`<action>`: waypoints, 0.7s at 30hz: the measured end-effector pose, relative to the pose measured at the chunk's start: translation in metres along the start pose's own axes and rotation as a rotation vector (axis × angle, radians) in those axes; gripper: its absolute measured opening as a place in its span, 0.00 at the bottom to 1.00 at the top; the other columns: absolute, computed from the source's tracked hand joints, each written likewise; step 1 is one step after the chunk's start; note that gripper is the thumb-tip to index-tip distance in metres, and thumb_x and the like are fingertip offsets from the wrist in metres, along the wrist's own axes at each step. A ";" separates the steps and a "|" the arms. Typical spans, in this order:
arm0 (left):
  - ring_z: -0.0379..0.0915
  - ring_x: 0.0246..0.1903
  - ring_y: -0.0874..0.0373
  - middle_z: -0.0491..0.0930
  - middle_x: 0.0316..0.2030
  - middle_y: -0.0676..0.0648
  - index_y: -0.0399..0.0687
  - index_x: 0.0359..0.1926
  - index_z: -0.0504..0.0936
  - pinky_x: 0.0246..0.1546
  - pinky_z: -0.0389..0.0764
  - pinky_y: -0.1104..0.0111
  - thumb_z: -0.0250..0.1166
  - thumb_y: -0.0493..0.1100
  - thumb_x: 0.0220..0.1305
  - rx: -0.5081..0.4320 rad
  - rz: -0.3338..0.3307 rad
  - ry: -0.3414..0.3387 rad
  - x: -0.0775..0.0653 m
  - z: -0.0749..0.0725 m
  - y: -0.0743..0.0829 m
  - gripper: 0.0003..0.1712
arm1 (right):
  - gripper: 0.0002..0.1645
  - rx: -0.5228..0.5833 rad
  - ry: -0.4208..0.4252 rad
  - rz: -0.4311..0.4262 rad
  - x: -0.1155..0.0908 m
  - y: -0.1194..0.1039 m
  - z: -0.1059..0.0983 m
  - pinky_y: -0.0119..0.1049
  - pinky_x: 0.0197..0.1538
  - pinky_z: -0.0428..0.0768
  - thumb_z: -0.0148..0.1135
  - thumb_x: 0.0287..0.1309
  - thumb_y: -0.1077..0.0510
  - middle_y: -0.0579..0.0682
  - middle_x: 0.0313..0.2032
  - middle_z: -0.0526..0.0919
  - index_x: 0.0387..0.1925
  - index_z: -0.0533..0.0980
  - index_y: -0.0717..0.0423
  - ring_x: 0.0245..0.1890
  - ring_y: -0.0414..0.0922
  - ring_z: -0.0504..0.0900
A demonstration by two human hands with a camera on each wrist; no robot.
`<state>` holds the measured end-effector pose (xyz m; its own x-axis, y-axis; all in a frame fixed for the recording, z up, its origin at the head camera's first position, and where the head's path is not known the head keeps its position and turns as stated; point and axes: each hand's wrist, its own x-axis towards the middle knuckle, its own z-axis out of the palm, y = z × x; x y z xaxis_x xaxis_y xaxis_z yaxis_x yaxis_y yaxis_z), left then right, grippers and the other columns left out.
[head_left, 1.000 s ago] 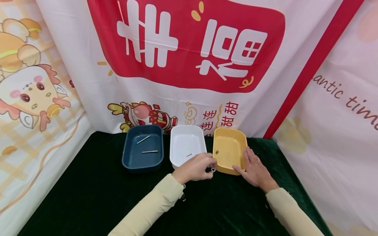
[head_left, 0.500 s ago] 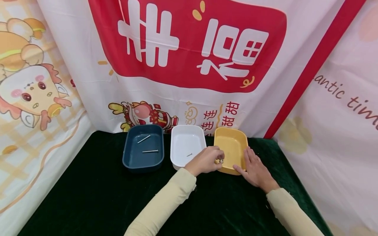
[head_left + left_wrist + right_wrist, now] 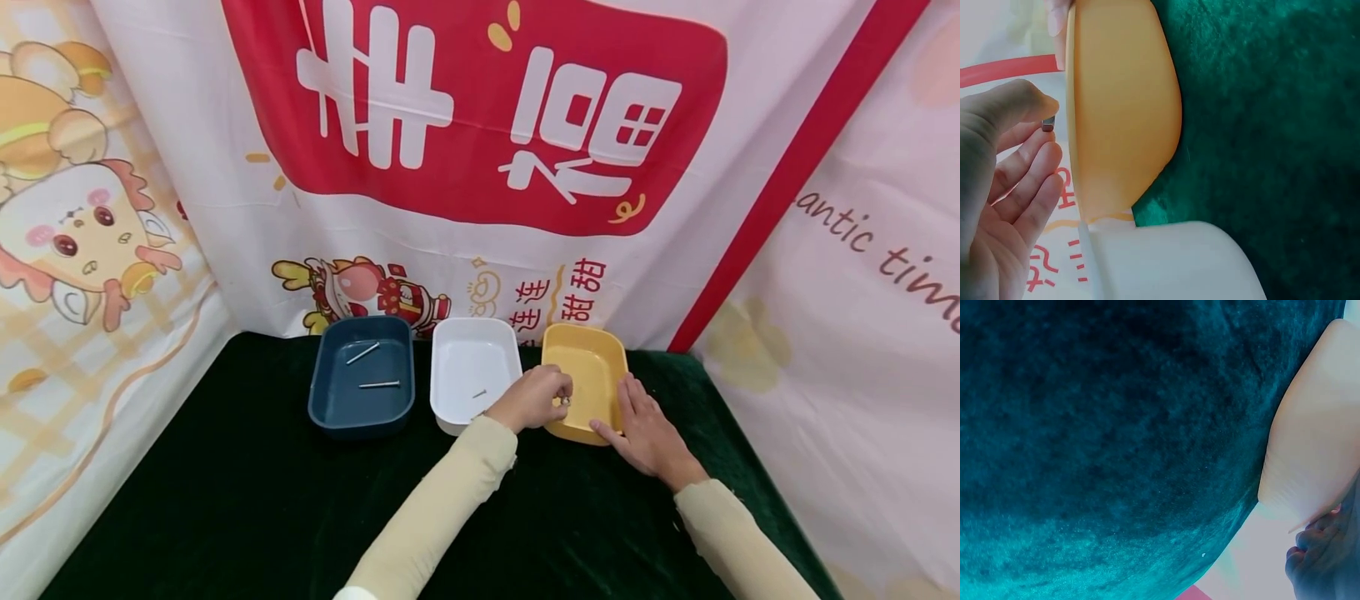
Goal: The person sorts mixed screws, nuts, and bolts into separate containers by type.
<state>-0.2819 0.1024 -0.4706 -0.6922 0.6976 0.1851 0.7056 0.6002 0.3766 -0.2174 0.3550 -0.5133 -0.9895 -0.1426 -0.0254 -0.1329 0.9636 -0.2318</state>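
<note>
My left hand [image 3: 534,398] is over the front left of the yellow box [image 3: 592,358]. Its thumb and forefinger pinch a small metal nut [image 3: 1048,124], held at the rim of the box in the left wrist view. The other fingers curve loosely below. My right hand [image 3: 651,433] rests against the right side of the yellow box, fingers straight along the wall and thumb at the front rim. In the right wrist view, the right hand [image 3: 1322,556] shows only partly, dark beside the pale-looking box [image 3: 1313,425]. My left hand covers part of the box floor.
Left of the yellow box stands a white box [image 3: 476,354] with one small screw [image 3: 480,393] in it. Farther left, a blue box [image 3: 362,408] holds two longer bolts [image 3: 378,385]. All stand on a dark green velvet cloth [image 3: 247,492], before a printed curtain [image 3: 480,208].
My left hand has moved right and slightly up, from the gap between the white and yellow boxes to over the yellow box, the nut still pinched. My right hand has stayed put.
</note>
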 end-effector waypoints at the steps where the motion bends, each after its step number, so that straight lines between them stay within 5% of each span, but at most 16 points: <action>1: 0.78 0.43 0.61 0.84 0.43 0.52 0.50 0.45 0.88 0.49 0.82 0.70 0.73 0.42 0.66 -0.002 -0.003 0.001 0.002 0.001 0.001 0.08 | 0.65 0.002 0.000 0.000 0.000 0.000 0.000 0.67 0.82 0.50 0.40 0.71 0.19 0.58 0.86 0.35 0.85 0.34 0.58 0.85 0.64 0.42; 10: 0.82 0.53 0.57 0.85 0.53 0.49 0.47 0.58 0.86 0.58 0.83 0.65 0.72 0.44 0.68 -0.012 -0.013 0.034 0.004 -0.004 0.003 0.19 | 0.66 0.008 -0.009 0.013 0.001 -0.001 0.000 0.66 0.83 0.49 0.40 0.70 0.18 0.57 0.86 0.36 0.86 0.33 0.56 0.86 0.63 0.41; 21: 0.82 0.48 0.60 0.85 0.50 0.51 0.49 0.55 0.87 0.53 0.84 0.68 0.71 0.46 0.69 0.041 0.066 0.067 -0.034 -0.049 -0.006 0.16 | 0.65 0.004 -0.023 0.023 0.001 -0.002 -0.002 0.67 0.82 0.49 0.41 0.71 0.20 0.58 0.86 0.35 0.85 0.31 0.55 0.85 0.64 0.41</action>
<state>-0.2698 0.0561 -0.4350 -0.6516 0.7094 0.2686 0.7547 0.5705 0.3240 -0.2184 0.3532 -0.5112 -0.9907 -0.1251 -0.0529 -0.1095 0.9659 -0.2347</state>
